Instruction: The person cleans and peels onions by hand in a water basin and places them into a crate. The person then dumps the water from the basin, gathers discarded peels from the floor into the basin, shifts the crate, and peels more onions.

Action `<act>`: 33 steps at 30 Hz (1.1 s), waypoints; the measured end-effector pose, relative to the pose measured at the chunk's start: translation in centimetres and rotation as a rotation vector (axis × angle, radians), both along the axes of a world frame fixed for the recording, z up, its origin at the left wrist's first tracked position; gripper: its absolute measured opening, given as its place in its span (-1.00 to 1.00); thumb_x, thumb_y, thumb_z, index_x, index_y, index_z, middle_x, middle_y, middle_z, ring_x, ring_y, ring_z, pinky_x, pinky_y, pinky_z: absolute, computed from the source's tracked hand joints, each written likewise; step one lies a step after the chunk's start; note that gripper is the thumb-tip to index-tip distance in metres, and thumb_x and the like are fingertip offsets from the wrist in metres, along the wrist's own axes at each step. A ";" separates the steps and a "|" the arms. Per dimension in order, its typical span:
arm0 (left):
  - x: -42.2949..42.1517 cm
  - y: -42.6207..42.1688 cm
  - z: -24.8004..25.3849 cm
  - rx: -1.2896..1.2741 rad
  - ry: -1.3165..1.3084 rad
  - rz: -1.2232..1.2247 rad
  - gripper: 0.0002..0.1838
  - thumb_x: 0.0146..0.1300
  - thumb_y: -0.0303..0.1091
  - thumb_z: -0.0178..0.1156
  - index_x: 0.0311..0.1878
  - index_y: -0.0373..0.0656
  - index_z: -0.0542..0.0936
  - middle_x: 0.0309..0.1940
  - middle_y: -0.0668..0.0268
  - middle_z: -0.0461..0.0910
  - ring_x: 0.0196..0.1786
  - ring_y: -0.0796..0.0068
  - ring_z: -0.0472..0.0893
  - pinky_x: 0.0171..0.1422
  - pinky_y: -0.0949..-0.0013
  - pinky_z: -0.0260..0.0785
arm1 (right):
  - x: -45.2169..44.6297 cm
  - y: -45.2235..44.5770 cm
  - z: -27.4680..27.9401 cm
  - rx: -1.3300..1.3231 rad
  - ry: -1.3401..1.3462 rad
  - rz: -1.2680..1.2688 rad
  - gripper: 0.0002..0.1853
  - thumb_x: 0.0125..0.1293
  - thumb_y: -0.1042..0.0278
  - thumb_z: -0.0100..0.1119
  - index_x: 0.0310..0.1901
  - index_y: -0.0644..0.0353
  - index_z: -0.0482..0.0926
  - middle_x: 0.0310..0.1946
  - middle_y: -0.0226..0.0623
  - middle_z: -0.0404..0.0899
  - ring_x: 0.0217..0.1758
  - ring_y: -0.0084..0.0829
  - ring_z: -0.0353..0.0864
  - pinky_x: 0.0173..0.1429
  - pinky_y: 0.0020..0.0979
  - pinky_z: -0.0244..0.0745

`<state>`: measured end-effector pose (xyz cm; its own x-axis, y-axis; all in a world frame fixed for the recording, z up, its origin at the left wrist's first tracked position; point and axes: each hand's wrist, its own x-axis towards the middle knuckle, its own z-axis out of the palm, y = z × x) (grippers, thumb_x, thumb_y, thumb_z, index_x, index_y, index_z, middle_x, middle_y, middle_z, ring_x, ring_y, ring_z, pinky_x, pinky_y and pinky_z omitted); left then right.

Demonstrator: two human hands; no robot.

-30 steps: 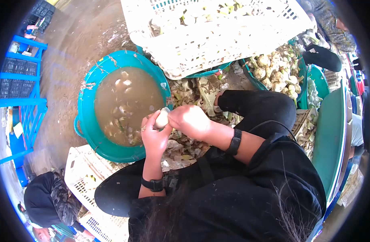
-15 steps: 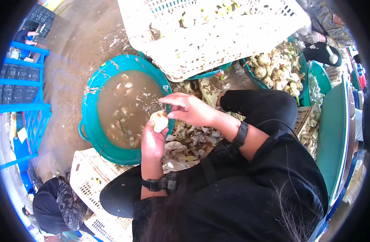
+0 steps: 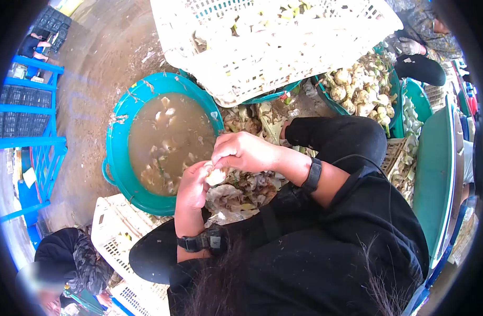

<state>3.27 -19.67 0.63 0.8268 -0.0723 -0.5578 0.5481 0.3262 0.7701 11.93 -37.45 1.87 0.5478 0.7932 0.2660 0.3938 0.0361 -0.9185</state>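
Note:
My left hand point(image 3: 193, 185) holds a pale, partly peeled onion point(image 3: 216, 177) near the rim of a green tub. My right hand point(image 3: 242, 151) is closed, its thumb and fingers pinched against the top of the same onion. Exactly what those fingertips grip is partly hidden. The green tub point(image 3: 113, 158) beside my hands has murky brown water point(image 3: 147, 126) in it, with pale pieces floating. Loose peeled skins point(image 3: 236, 203) lie in a heap below my hands, between my legs.
A white perforated crate point(image 3: 241, 79) with pale pieces stands ahead. Unpeeled onions point(image 3: 357, 89) fill a green basket at the right. Another white crate point(image 3: 107, 224) is by my left knee. Other people point(image 3: 86, 263) sit at the lower left and upper right. Blue railing point(image 3: 31, 139) stands left.
My right hand has come down from beside the tub and closed onto the onion. My left hand has shifted slightly left and down with it. The person at lower left has leaned into view.

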 end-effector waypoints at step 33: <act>7.1 16.8 -7.0 0.252 0.393 1.045 -0.40 0.04 0.02 0.13 0.14 -0.04 0.36 0.01 0.20 0.40 0.08 0.29 0.33 0.17 0.20 0.12 | 2.7 10.2 -6.3 -0.282 1.061 -0.368 -0.40 0.20 0.06 0.05 0.21 0.15 0.19 0.10 -0.24 0.34 0.06 -0.31 0.38 -0.03 -0.32 0.38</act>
<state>10.38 -2.83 -6.40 0.1819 0.6983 -0.6923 0.3167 0.6250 0.7135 14.61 -27.29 -4.43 0.6001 0.4973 -0.6266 -0.6355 -0.1792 -0.7510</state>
